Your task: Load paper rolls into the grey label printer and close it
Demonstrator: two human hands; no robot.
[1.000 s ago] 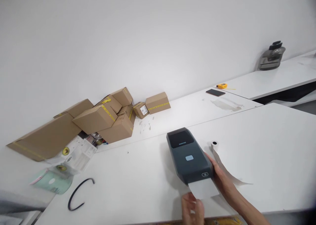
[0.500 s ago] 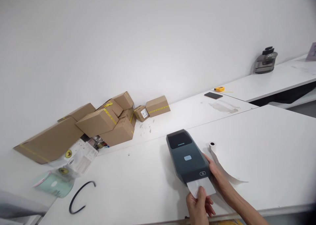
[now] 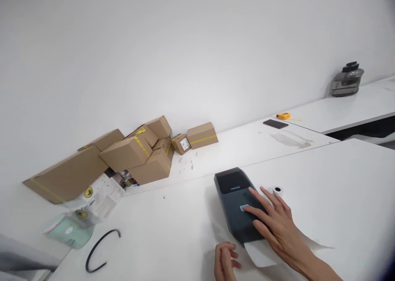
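Observation:
A dark blue-grey label printer [image 3: 237,227] lies on the white table, with a white paper sheet [image 3: 261,254] sticking out of its near end. My right hand [image 3: 279,227] rests over the printer with its fingers spread, one fingertip on the light-blue button [image 3: 243,207]. It covers the printer's right side and part of the sheet. Just left of the sheet, my left hand [image 3: 224,260] is loosely curled, with its fingers a little apart and nothing seen in them. Behind my right hand stands a small white paper roll [image 3: 277,190], its loose strip [image 3: 317,244] trailing right.
Cardboard boxes [image 3: 123,153] are piled against the wall at left. Nearer are clear packaging [image 3: 105,198], a mint-green pouch [image 3: 72,231] and a black curved strip [image 3: 95,250]. A phone [image 3: 275,124], a yellow tape measure [image 3: 284,115] and a grey transparent container [image 3: 347,81] lie farther right.
My left hand has let go of the paper sheet and moved left. My right hand has gone from the printer's side to its top, onto the button. The view has shifted slightly.

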